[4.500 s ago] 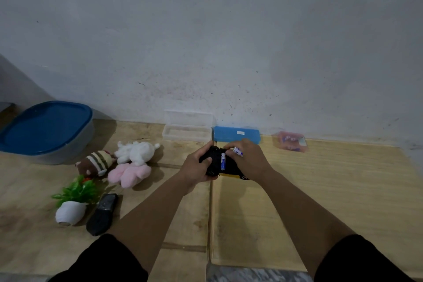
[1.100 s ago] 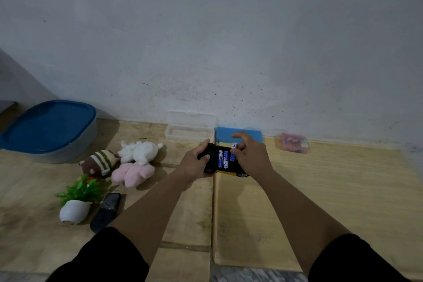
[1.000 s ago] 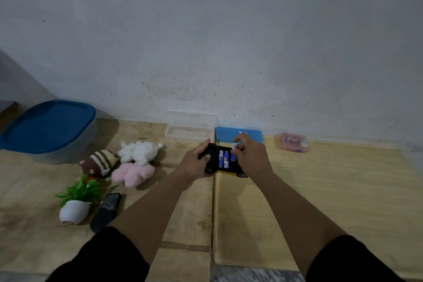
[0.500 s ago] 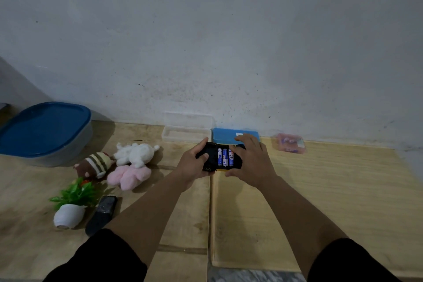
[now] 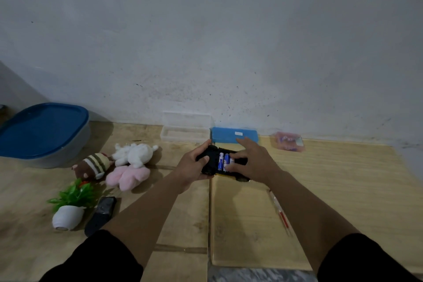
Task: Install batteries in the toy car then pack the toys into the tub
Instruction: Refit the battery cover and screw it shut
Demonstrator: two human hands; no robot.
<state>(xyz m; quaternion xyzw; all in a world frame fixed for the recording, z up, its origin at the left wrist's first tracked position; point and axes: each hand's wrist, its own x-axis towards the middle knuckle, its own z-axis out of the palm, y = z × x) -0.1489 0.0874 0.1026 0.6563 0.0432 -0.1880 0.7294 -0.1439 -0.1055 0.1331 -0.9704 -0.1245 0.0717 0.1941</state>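
Since the previous frame the right hand (image 5: 253, 162) is flattening over the battery bay, its fingers (image 5: 235, 160) spread and pressing the blue AA batteries (image 5: 223, 161) down. The left hand (image 5: 194, 166) is gripping the black toy car (image 5: 211, 160), upturned, just above the wooden surface (image 5: 332, 181), thumb curled over its end. The blue-lidded plastic tub (image 5: 43, 131) is sitting far left, plush toys (image 5: 128, 162) between.

Black toy car (image 5: 211, 160) upside down, blue batteries (image 5: 223, 161) side by side in its open bay, blue-lidded tub (image 5: 43, 133) closed at far left, plush toys (image 5: 119, 165) beside it
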